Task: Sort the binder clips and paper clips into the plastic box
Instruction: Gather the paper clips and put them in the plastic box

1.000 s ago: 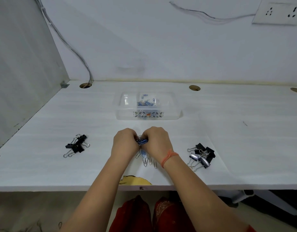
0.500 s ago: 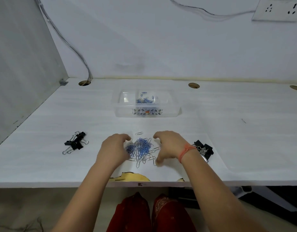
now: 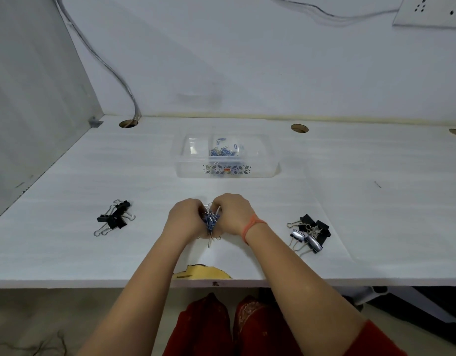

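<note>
A bunch of blue and silver paper clips [image 3: 210, 220] is squeezed between my two hands near the table's front edge. My left hand [image 3: 186, 218] cups them from the left and my right hand [image 3: 233, 214] from the right, fingers curled around the bunch. The clear plastic box [image 3: 260, 170] stands farther back in the middle, with some blue paper clips [image 3: 223, 152] in its centre compartment. A small pile of black binder clips [image 3: 115, 217] lies to the left, and a second pile of black and silver binder clips [image 3: 310, 233] to the right.
The white table [image 3: 375, 201] has a chipped spot [image 3: 202, 273] at its front edge and cable holes [image 3: 299, 128] along the back wall. A grey side panel [image 3: 29, 111] closes off the left. A cable [image 3: 111, 73] runs down into the left hole.
Half a second ago my hands were apart with the paper clips spread on the table; now both hands have closed together and gathered the clips into a bunch.
</note>
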